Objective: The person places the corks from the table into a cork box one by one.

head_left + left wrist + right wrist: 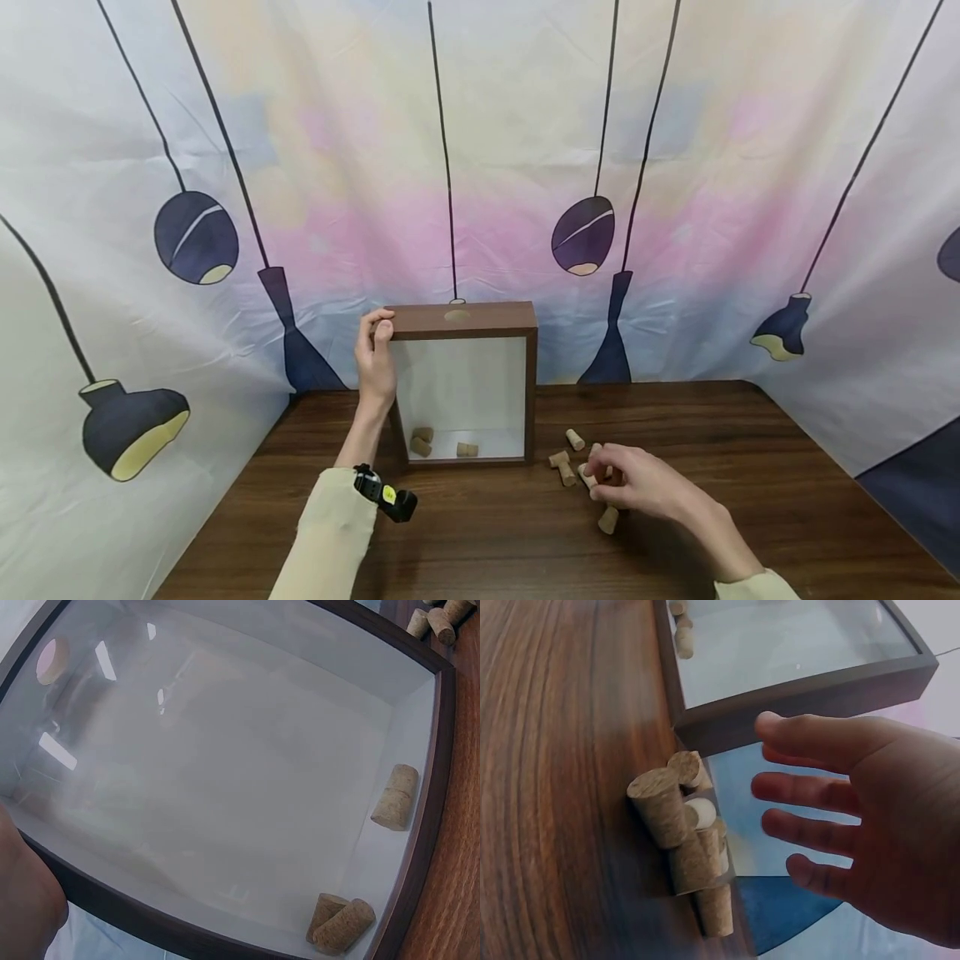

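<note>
Just beyond the fingertips of the right hand [637,479] lie the loose corks [608,521], bunched on the tabletop [487,533] near the lower right corner of a wooden box [498,317]. That right grip hovers with thumb and fingers apart, holding nothing; from the head one cork shows in the gap between them, though the right wrist view has the fingers clear of the pile. Meanwhile the left hand [377,362] is clamped on the box's upper left corner, fingers over the top and thumb at the front. Upright on the tabletop, the box is square-faced, with a smooth brown frame, a white interior and a clear, glossy front pane [461,392] that catches bright reflections; a pale round hole [457,316] sits in its top. The loose corks are tan and speckled, several of them tapering to a narrower end, and they lie at mixed angles, some touching. The tabletop is dark brown with streaky wood grain. At least six corks are outside the box; the hand hides part of the group. Inside are the enclosed corks [343,927]: two lean together in the lower left corner, and farther right lies either one with a line across its middle or two end to end, which cannot be told.
</note>
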Tool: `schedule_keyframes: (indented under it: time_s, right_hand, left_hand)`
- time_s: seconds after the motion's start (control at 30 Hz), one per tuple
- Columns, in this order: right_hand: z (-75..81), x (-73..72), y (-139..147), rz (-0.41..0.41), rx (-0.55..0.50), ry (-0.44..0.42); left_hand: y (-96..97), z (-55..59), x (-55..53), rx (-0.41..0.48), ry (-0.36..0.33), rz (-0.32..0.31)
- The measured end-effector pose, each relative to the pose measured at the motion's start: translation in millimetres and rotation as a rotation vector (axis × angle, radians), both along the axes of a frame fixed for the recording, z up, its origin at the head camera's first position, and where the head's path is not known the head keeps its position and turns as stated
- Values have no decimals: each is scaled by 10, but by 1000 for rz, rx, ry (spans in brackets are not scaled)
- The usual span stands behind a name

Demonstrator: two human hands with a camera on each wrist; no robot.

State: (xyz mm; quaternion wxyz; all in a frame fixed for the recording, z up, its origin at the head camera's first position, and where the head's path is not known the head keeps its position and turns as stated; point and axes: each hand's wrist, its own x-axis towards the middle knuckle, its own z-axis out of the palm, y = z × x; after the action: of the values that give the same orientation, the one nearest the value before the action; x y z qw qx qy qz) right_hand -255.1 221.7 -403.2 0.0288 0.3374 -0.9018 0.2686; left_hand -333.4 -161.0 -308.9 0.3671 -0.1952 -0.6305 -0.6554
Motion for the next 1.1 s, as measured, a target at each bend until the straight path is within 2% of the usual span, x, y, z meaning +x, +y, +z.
schedule_keyframes:
  time_s: [0.23,0.47,0.7,1.0,1.1]
  right_hand:
    - [-74,-28,48,9,46,-67]
    - [-140,-70,75,37,33,-139]
    - [-177,-107,109,68,16,-173]
    - [-178,-72,110,92,9,-250]
    - [-167,-51,89,74,26,-308]
  left_hand:
    - [2,-18,-12,-23,-3,19]
    - [6,-12,-13,-22,7,24]
    - [9,-8,-10,-23,13,21]
    - [9,-8,-9,-8,21,13]
    - [4,-12,-6,-6,14,14]
